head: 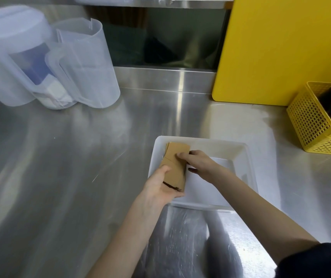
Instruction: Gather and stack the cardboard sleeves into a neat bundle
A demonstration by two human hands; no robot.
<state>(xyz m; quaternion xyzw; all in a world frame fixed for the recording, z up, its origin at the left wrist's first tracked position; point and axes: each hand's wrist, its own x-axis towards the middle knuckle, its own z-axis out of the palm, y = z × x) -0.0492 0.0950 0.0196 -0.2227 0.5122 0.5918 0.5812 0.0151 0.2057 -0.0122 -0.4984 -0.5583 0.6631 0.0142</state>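
Observation:
A stack of flat brown cardboard sleeves (pixel 175 166) lies along the left side of a white plastic tray (pixel 240 155). My left hand (pixel 160 187) grips the near end of the stack, thumb on top, with a dark band around it. My right hand (pixel 197 162) comes in from the right, its fingers pressing on the top sleeve at the stack's right edge. The far ends of the sleeves are fanned slightly out of line.
The tray sits on a steel counter (pixel 70 167). Translucent plastic pitchers (pixel 80 63) stand at the back left. A yellow board (pixel 280 47) leans at the back right, with a yellow mesh basket (pixel 316 125) holding dark objects beside it.

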